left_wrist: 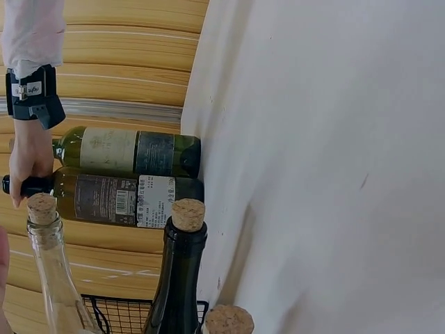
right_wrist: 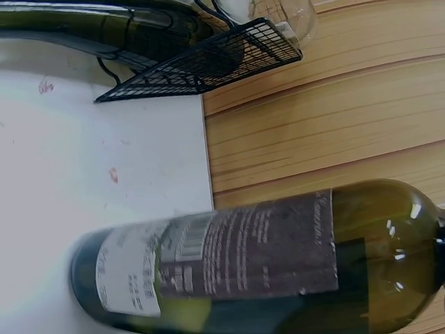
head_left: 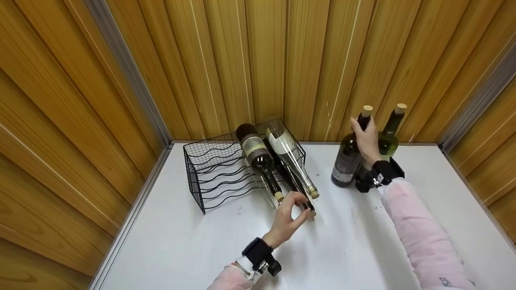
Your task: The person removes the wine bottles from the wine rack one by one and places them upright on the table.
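Note:
My right hand [head_left: 367, 139] grips the neck of an upright dark wine bottle [head_left: 347, 161], its cork showing above the fingers. In the right wrist view that wine bottle [right_wrist: 250, 268] shows a dark back label and a white sticker. Beside it stands a green wine bottle [head_left: 388, 141], partly hidden by the hand. My left hand [head_left: 285, 219] is near the corked necks of wine bottles lying in a black wire rack [head_left: 195, 181], thumb and fingers bent in a loose curve. In the left wrist view no fingers wrap the dark bottle neck [left_wrist: 177, 268].
In the rack lie a dark bottle with a pale label [head_left: 254, 147], a clear bottle [head_left: 282, 143] and a dark one between them. The rack's left side shows bare wavy wires. Wooden panels [head_left: 262, 60] rise behind the white table [head_left: 161, 249].

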Demonstrator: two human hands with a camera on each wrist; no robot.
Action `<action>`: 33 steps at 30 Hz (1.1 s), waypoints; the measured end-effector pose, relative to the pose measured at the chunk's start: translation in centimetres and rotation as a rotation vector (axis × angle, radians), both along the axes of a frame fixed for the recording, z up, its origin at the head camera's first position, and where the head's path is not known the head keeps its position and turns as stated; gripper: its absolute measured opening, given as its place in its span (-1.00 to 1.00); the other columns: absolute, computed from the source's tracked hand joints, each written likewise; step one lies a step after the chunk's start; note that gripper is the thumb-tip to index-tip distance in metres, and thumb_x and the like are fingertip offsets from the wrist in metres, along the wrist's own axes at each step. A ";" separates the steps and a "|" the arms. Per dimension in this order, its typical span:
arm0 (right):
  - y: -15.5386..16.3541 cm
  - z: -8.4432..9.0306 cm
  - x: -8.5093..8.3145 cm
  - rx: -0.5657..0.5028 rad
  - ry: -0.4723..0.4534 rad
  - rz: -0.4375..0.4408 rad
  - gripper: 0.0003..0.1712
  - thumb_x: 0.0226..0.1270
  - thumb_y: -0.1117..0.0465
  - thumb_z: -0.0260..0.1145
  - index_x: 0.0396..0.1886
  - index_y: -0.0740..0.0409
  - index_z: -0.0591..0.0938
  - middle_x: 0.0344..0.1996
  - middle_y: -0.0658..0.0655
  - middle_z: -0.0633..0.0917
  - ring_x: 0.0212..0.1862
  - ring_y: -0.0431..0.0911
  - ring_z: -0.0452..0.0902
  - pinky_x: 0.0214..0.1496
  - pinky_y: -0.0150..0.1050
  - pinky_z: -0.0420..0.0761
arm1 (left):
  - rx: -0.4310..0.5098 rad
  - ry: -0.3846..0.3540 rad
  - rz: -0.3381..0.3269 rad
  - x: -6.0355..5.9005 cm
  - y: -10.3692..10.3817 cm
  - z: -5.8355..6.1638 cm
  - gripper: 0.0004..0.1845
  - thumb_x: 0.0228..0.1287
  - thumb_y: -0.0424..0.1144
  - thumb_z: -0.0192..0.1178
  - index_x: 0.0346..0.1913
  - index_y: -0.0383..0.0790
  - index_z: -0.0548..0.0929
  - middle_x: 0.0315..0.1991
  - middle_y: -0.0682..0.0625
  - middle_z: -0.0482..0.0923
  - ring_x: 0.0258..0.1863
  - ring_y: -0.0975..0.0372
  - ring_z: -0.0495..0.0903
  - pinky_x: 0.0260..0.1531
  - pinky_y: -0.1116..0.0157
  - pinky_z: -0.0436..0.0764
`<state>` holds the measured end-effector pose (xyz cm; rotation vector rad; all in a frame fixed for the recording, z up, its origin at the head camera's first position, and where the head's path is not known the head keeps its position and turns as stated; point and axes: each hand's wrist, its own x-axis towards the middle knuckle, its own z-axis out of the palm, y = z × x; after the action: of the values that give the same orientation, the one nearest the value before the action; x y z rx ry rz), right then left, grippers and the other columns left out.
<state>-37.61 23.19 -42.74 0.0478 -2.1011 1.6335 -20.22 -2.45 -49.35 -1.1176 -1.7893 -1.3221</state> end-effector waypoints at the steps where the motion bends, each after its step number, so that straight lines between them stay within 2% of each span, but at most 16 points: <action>1: 0.2 -0.1 0.0 0.027 -0.014 -0.001 -0.58 0.27 0.04 0.17 -0.07 0.27 0.36 -0.31 0.08 0.48 -0.24 -0.13 0.38 -0.19 -0.33 0.32 | 0.001 -0.006 -0.005 0.0 0.0 0.0 -0.70 -0.13 -0.62 0.23 -0.26 -0.50 0.43 -0.34 -0.22 0.44 -0.37 0.14 0.45 -0.45 0.18 0.51; 4: 0.7 0.1 0.4 0.109 -0.062 0.014 -0.41 0.22 -0.06 0.19 0.04 0.26 0.29 -0.14 0.16 0.47 -0.08 -0.05 0.36 -0.04 -0.23 0.30 | -0.009 -0.016 -0.006 0.1 -0.1 0.1 -0.71 -0.13 -0.64 0.22 -0.28 -0.52 0.43 -0.38 -0.21 0.46 -0.42 0.10 0.48 -0.48 0.19 0.53; 6: 0.9 0.3 0.8 0.130 -0.082 0.034 -0.24 0.18 -0.11 0.21 0.18 0.26 0.16 0.03 0.24 0.37 0.07 0.02 0.27 0.08 -0.15 0.23 | -0.014 -0.029 -0.021 0.2 -0.2 0.2 -0.72 -0.13 -0.66 0.20 -0.28 -0.52 0.42 -0.41 -0.20 0.47 -0.46 0.09 0.49 -0.50 0.20 0.53; 8: 1.1 0.6 1.4 0.141 -0.051 0.033 -0.15 0.17 -0.10 0.24 0.25 0.25 0.07 0.14 0.27 0.28 0.16 0.04 0.18 0.15 -0.12 0.17 | -0.018 -0.045 -0.039 0.2 -0.4 0.3 -0.72 -0.13 -0.68 0.19 -0.28 -0.52 0.42 -0.44 -0.19 0.49 -0.49 0.09 0.50 -0.52 0.22 0.54; 11: 1.2 1.2 2.2 0.181 0.080 0.000 -0.15 0.18 0.00 0.26 0.27 0.28 0.04 0.19 0.27 0.19 0.21 0.01 0.09 0.20 -0.20 0.09 | -0.024 -0.069 -0.056 0.2 -0.6 0.6 -0.75 -0.11 -0.69 0.17 -0.30 -0.52 0.43 -0.48 -0.18 0.50 -0.54 0.12 0.51 -0.54 0.26 0.54; 13: 1.1 1.7 2.8 0.241 0.196 -0.039 -0.21 0.17 0.08 0.28 0.25 0.30 0.10 0.16 0.23 0.22 0.20 -0.04 0.08 0.20 -0.27 0.07 | -0.029 -0.086 -0.057 0.2 -0.9 0.8 -0.78 -0.09 -0.69 0.17 -0.33 -0.50 0.44 -0.50 -0.16 0.51 -0.56 0.13 0.50 -0.53 0.31 0.53; 16: 0.7 2.5 3.9 0.323 0.349 -0.072 -0.28 0.16 0.18 0.27 0.23 0.33 0.16 0.15 0.22 0.25 0.19 -0.05 0.07 0.21 -0.27 0.04 | -0.037 -0.075 -0.043 -0.9 -1.2 -0.2 -0.85 0.01 -0.60 0.15 -0.33 -0.40 0.48 -0.53 -0.08 0.52 -0.58 0.25 0.49 -0.54 0.44 0.49; 20: -0.1 2.8 5.2 0.404 0.566 -0.057 -0.35 0.12 0.22 0.22 0.18 0.37 0.24 0.14 0.22 0.31 0.16 0.01 0.12 0.20 -0.15 0.09 | -0.040 -0.041 -0.020 -2.6 -1.6 -1.2 -0.87 0.07 -0.52 0.15 -0.31 -0.30 0.49 -0.58 0.03 0.51 -0.61 0.35 0.45 -0.57 0.52 0.45; 22: -0.6 2.7 5.8 0.439 0.665 -0.034 -0.37 0.10 0.21 0.21 0.16 0.37 0.28 0.13 0.21 0.34 0.15 0.04 0.16 0.18 -0.09 0.13 | -0.039 -0.040 -0.018 -3.0 -2.0 -0.8 -0.85 0.05 -0.56 0.16 -0.32 -0.32 0.49 -0.59 0.02 0.51 -0.64 0.32 0.45 -0.60 0.51 0.45; 25: -1.5 2.3 6.8 0.489 0.750 0.006 -0.40 0.10 0.23 0.19 0.13 0.39 0.31 0.10 0.24 0.38 0.13 0.11 0.20 0.17 -0.04 0.16 | -0.042 -0.042 -0.003 -3.6 -2.7 0.1 -0.84 0.03 -0.58 0.17 -0.33 -0.34 0.50 -0.58 0.00 0.52 -0.65 0.29 0.45 -0.63 0.52 0.44; 28: -2.0 1.4 7.7 0.542 0.783 0.053 -0.43 0.15 0.19 0.16 0.12 0.41 0.33 0.08 0.27 0.40 0.12 0.15 0.23 0.16 -0.04 0.18 | -0.057 -0.041 0.026 -4.3 -3.6 1.2 -0.84 0.03 -0.58 0.17 -0.33 -0.33 0.50 -0.57 0.01 0.52 -0.66 0.31 0.47 -0.65 0.54 0.43; 33: -2.1 -0.5 8.7 0.640 0.773 0.153 -0.45 0.16 0.22 0.13 0.13 0.42 0.35 0.07 0.31 0.42 0.08 0.16 0.27 0.14 -0.11 0.24 | -0.128 -0.023 0.097 -5.7 -5.5 2.9 -0.87 0.06 -0.51 0.16 -0.34 -0.28 0.50 -0.56 0.04 0.51 -0.63 0.35 0.48 -0.61 0.53 0.45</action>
<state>-28.88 21.05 -43.22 0.9051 -1.8945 0.7373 -25.94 -7.99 -46.46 -1.0717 -1.9427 -1.1823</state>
